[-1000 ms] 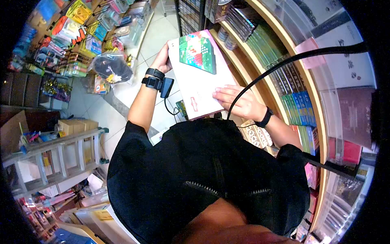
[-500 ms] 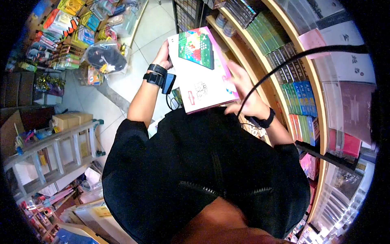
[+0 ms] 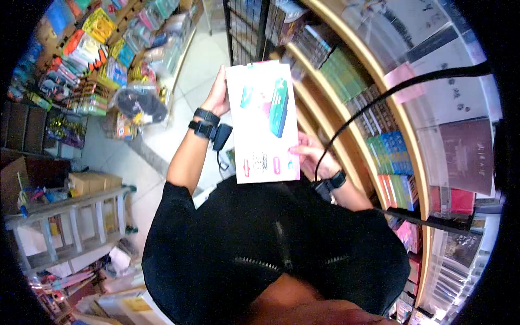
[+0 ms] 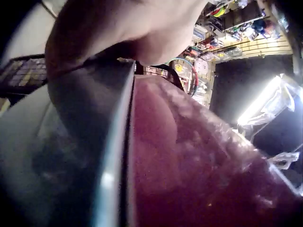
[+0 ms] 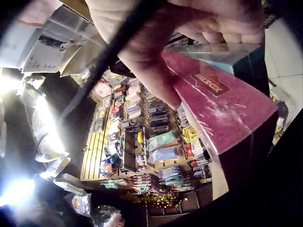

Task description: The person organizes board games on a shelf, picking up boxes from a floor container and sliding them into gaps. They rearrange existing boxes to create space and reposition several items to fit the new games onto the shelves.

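A white-faced box (image 3: pixel 257 127) with green game-board pictures and small red print stands in front of my chest. In the right wrist view it shows as a pink box (image 5: pixel 227 106) with a red label, lying against a teal box (image 5: pixel 251 61). My left hand (image 3: pixel 218 95) holds the far left edge; in the left wrist view it reaches over both the pink box (image 4: pixel 165 156) and the teal one. My right hand (image 3: pixel 314 157) grips the lower right edge, thumb on the pink side and fingers over the teal side.
A wooden bookshelf (image 3: pixel 374 108) packed with books curves along the right. Hanging packaged goods (image 3: pixel 103 65) fill the left rack. A ladder (image 3: pixel 70 230) lies at lower left beside cardboard boxes (image 3: pixel 95 183). A black cable (image 3: pixel 390 89) crosses in front of the right shelf.
The right hand lay flat on the box face, lifted off to its right side, and now grips the lower right edge. The box has turned to a different printed face and come lower.
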Available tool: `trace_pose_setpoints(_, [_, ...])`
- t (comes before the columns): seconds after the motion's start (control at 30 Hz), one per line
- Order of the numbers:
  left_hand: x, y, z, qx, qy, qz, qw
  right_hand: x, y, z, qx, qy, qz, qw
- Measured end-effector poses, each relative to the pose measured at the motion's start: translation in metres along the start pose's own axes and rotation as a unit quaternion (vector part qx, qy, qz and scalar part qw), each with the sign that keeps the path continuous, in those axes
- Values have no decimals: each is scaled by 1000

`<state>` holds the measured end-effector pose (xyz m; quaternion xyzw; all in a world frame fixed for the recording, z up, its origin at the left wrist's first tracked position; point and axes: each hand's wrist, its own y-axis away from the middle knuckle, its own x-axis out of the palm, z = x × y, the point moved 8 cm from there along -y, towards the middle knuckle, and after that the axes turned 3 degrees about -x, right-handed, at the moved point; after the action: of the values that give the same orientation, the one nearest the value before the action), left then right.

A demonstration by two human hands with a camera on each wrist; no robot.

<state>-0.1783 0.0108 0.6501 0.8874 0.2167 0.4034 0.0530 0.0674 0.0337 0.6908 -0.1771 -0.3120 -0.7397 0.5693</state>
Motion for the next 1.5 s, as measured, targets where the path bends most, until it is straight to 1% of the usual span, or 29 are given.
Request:
trace_pose_setpoints(0.07, [13, 2, -11, 4, 11, 26, 1000, -4, -6, 7, -10, -43, 4, 999])
trace_pose_setpoints(0.1, [13, 2, -17, 25, -14, 14, 999, -5, -9, 10, -15, -75, 6, 997])
trace_pose_setpoints(0.13, [11, 4, -22, 45, -39, 2, 998, -1, -13, 19, -45, -79, 2, 996])
trace_pose_setpoints(0.17, [5, 9, -22, 58, -68, -36, 995, -3, -18, 24, -60, -83, 1, 995])
trace_pose_setpoints(0.23, [7, 29, -13, 87, -108, -68, 988, 1, -26, 47, -124, -84, -18, 989])
trace_pose_setpoints(0.27, [5, 35, -2, 90, -112, -64, 988, -1, -32, 58, -165, -53, -24, 985])
trace_pose_setpoints(0.3, [10, 43, 9, 90, -73, -62, 991, 0, -34, 68, -201, -38, -45, 978])
trace_pose_setpoints(0.37, [20, 53, 29, 92, -25, -14, 995, -7, -40, 80, -247, -14, -95, 964])
trace_pose_setpoints(0.43, [29, 56, 42, 85, -2, 3, 996, -10, -47, 82, -253, -27, -122, 959])
trace_pose_setpoints(0.5, [41, 55, 53, 74, 23, 16, 997, -20, -59, 75, -289, -14, -124, 949])
trace_pose_setpoints(0.53, [48, 51, 52, 75, 37, 28, 996, -24, -63, 71, -283, -5, -154, 947])
trace_pose_setpoints(0.6, [59, 39, 43, 89, 71, 64, 991, -19, -73, 71, -318, -6, -151, 936])
trace_pose_setpoints(0.63, [61, 33, 41, 84, 67, 66, 992, -20, -77, 69, -333, -17, -157, 930])
trace_pose_setpoints(0.73, [58, 19, 26, 147, 55, 3, 988, -26, -91, 68, -344, -39, -148, 927])
trace_pose_setpoints(0.8, [57, 11, 25, 148, 53, 0, 988, -27, -96, 68, -355, -39, -143, 923])
trace_pose_setpoints(0.83, [55, 7, 24, 155, 55, -5, 986, -28, -100, 71, -380, -20, -145, 913])
trace_pose_setpoints(0.87, [52, 4, 23, 161, 53, -12, 985, -29, -102, 71, -377, -5, -161, 912])
trace_pose_setpoints(0.9, [53, 2, 23, 157, 46, -7, 986, -28, -101, 72, -374, 9, -179, 910])
trace_pose_setpoints(0.93, [52, 2, 25, 145, 63, -10, 987, -36, -106, 72, -385, 53, -195, 900])
trace_pose_setpoints(0.97, [50, 1, 27, 133, 80, -13, 988, -40, -108, 72, -391, 46, -201, 897])
trace_pose_setpoints(1.03, [49, -3, 27, 127, 62, -16, 990, -43, -112, 69, -369, 40, -224, 901])
trace_pose_setpoints(1.07, [49, -5, 24, 143, 50, -19, 988, -44, -110, 69, -375, 49, -241, 894])
trace_pose_setpoints(1.1, [47, -8, 21, 160, 40, -22, 986, -35, -108, 74, -390, 45, -234, 889])
trace_pose_setpoints(1.23, [40, -15, 18, 163, 26, -43, 985, -38, -114, 75, -410, 53, -238, 879])
trace_pose_setpoints(1.3, [36, -18, 16, 168, 8, -52, 984, -36, -122, 76, -419, 47, -192, 886])
trace_pose_setpoints(1.33, [35, -20, 16, 167, 4, -50, 985, -38, -123, 76, -428, 55, -197, 880])
trace_pose_setpoints(1.37, [35, -22, 17, 162, 6, -40, 986, -41, -123, 75, -430, 52, -199, 879])
trace_pose_setpoints(1.43, [33, -28, 21, 155, 6, -28, 987, -47, -128, 68, -401, 11, -190, 896])
trace_pose_setpoints(1.5, [32, -32, 24, 162, 22, -28, 986, -49, -127, 68, -409, 35, -207, 888])
